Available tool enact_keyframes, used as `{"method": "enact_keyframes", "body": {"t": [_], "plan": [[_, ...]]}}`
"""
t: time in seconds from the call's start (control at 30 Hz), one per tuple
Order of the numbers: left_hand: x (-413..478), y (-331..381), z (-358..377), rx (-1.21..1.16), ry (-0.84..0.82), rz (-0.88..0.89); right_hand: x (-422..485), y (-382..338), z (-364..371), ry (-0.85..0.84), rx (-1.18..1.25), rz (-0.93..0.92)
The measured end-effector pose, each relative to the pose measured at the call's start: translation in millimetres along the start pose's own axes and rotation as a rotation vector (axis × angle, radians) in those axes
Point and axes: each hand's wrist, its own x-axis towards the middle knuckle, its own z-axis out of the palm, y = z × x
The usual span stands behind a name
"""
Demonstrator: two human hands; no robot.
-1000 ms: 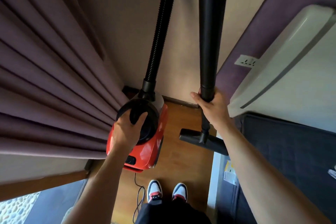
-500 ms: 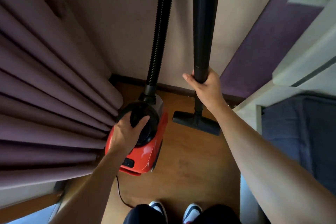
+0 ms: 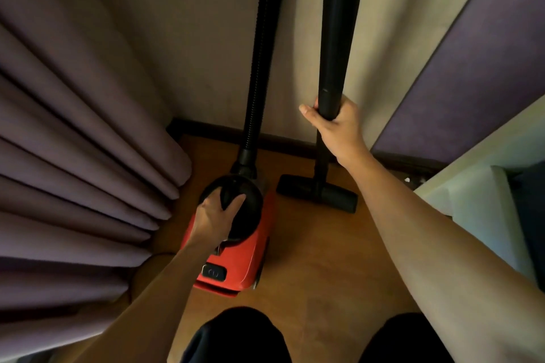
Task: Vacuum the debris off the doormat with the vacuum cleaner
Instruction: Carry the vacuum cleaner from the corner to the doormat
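Note:
A red vacuum cleaner [image 3: 240, 262] with a black top sits on the wooden floor near the wall. My left hand [image 3: 216, 215] grips the black carry handle on its top. A ribbed black hose [image 3: 259, 68] rises from its front out of the frame. My right hand [image 3: 333, 127] is closed around the black wand [image 3: 339, 23], which stands upright. The flat black floor nozzle [image 3: 317, 193] at the wand's foot rests by the skirting board, right of the vacuum cleaner. No doormat is in view.
Purple curtains [image 3: 73, 141] hang in folds close on the left, touching the floor beside the vacuum. A beige wall [image 3: 191, 38] stands ahead, a purple panel [image 3: 472, 68] and a pale bed edge [image 3: 472, 200] on the right. My knees [image 3: 236, 336] show at the bottom.
The vacuum cleaner and the nozzle have gone down from the air to the floor by the wall. My view has dropped lower and nearer; my shoes are out of sight behind my knees.

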Motion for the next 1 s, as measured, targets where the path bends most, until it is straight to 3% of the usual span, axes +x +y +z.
{"method": "enact_keyframes", "body": {"t": [0.3, 0.57, 1.0], "plan": [[19.1, 4.1, 26.3, -0.026, -0.069, 0.04, 28.2, 8.1, 30.4, -0.021, 0.091, -0.008], [38.3, 15.5, 30.7, -0.004, 0.03, 0.012, 38.1, 21.7, 38.2, -0.047, 0.165, 0.015], [38.0, 8.2, 32.2, 0.015, 0.058, 0.026, 42.6, 20.6, 61.3, -0.082, 0.264, 0.054]]}}
